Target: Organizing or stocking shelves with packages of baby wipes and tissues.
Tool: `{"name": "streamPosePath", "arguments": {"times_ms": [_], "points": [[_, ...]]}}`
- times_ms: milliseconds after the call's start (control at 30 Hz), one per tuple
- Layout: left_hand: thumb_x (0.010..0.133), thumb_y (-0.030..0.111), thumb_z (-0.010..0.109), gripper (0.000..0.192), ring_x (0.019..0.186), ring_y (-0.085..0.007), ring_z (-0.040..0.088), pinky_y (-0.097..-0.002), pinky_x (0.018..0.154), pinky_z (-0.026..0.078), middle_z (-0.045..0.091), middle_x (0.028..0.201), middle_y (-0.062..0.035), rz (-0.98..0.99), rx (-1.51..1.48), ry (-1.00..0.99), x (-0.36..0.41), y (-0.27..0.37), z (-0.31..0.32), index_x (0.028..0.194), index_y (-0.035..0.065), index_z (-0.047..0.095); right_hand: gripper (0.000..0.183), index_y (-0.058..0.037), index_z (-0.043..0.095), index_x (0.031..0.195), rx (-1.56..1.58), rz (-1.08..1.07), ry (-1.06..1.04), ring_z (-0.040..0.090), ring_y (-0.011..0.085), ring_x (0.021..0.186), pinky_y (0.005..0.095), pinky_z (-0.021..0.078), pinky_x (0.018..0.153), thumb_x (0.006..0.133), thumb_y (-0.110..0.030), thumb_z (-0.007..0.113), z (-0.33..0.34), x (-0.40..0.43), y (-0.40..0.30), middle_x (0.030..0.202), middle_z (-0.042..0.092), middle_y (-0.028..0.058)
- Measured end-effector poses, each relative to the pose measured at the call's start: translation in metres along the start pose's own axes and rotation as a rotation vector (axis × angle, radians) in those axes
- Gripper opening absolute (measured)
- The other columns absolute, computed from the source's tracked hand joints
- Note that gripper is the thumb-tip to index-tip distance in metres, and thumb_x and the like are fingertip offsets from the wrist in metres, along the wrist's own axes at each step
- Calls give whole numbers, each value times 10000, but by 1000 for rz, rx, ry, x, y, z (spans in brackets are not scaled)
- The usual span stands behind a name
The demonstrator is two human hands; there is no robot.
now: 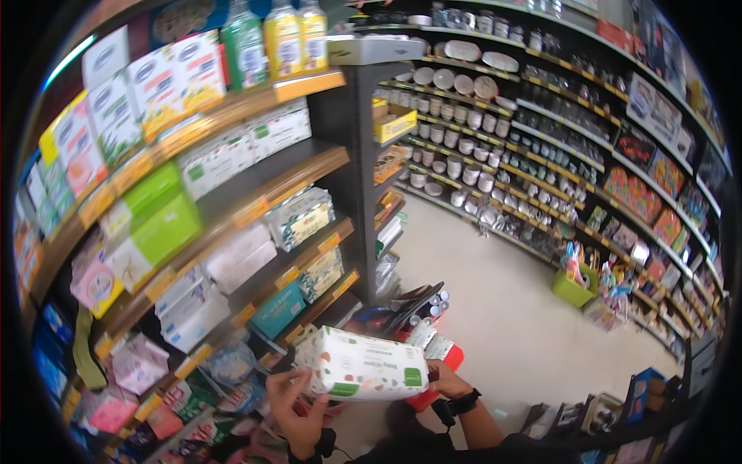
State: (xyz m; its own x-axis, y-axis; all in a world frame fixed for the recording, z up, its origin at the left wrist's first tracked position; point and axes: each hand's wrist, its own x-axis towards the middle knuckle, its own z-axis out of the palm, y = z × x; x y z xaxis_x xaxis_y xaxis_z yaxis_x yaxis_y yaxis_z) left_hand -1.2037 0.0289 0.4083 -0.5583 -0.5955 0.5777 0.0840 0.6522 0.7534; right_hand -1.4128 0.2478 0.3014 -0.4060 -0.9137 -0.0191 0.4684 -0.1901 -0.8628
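A white pack of baby wipes (365, 365) with green and brown spots lies lengthwise across both hands in front of me. My left hand (298, 409) grips its left end, thumb and fingers against the wrapper. At the other end, my right hand (446, 380) holds the short side, and part of that hand is hidden behind the pack. Just beyond it, a red basket (454, 359) holds similar white packs (430, 341). Two matching white packs (281, 130) sit on the upper shelf to the left.
Wooden-edged shelves (301, 168) with boxed tissues and a green box (165, 211) line my left side. Bottles (243, 46) stand on the top shelf. Crockery shelves (458, 139) curve along the far side. A green bin (574, 287) stands on the pale floor (493, 278).
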Motion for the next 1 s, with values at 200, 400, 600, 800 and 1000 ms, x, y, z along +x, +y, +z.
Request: {"name": "streamPosePath", "arguments": {"times_ms": [200,400,600,800,1000], "points": [[781,308,725,554,1155,-323,463,-415,992,346,434,1278,-205,82,-209,-160,36,20,60,1195,-25,566,834,52,482,1289,-88,-78,20,567,163,1109,313,439,961,617,-261,864,-58,-9,-5,1209,605,86],[800,358,702,677,1273,-350,400,-448,1070,273,402,1400,-226,93,111,-579,64,3,145,1300,-42,481,546,4,446,1335,137,-217,472,517,198,1179,359,410,1011,937,-364,511,-113,-9,-2,1302,533,90],[847,108,678,672,1045,-203,562,-292,819,481,481,1286,-160,-400,-326,-918,61,-28,240,1405,12,315,622,-15,377,1351,27,-64,600,575,175,1036,318,505,859,882,-309,660,-189,-15,12,1184,581,91],[881,196,664,759,913,-184,612,-275,730,510,550,1174,-173,-731,-164,-1129,1,-138,302,1436,9,181,705,-11,473,1294,23,127,793,570,165,1029,314,495,842,756,-343,786,-241,-32,69,1161,595,101],[899,349,625,758,896,-215,646,-290,694,525,554,1189,-143,-1353,-222,-1343,-67,-182,344,1453,119,161,672,-45,558,1235,-204,400,899,595,168,975,309,493,794,709,-378,811,-273,-73,133,1073,637,77]]}}
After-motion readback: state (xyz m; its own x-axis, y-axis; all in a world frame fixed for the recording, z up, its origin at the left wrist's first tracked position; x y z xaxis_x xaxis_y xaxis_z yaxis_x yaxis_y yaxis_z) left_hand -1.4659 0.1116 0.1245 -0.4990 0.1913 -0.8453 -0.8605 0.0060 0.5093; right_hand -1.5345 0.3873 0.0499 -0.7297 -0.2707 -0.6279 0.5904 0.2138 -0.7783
